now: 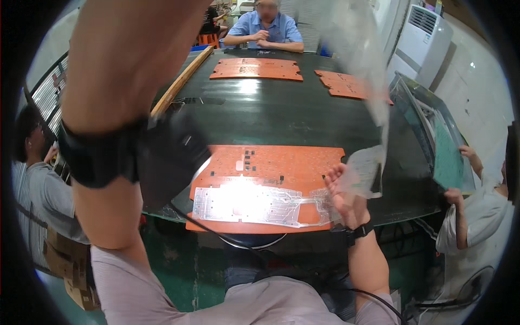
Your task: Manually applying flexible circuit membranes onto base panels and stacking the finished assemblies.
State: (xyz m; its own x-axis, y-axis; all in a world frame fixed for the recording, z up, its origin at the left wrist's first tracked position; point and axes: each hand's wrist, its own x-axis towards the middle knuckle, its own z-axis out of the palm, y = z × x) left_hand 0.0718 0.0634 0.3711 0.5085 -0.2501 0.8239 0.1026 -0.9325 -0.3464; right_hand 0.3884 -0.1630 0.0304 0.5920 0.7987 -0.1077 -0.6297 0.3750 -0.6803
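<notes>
My left hand (135,59) is raised very close at the upper left, blurred, with its fingers beyond the top edge; whether they hold anything is hidden. My right hand (346,197) is at the right end of an orange board, palm up, with fingers apart. A clear plastic film (374,103) hangs from the top edge. Its lower end overlaps my right fingers; I cannot tell whether they touch. On the orange board (292,162) lies a transparent printed circuit sheet (276,208), with strong glare on its left part.
Two more orange boards (257,69) (341,84) lie farther back on the dark table (260,116). A wooden strip (184,78) runs along its left side. Someone in blue (265,32) sits opposite. At the right a person holds a green sheet (448,154); another person (51,184) is at the left.
</notes>
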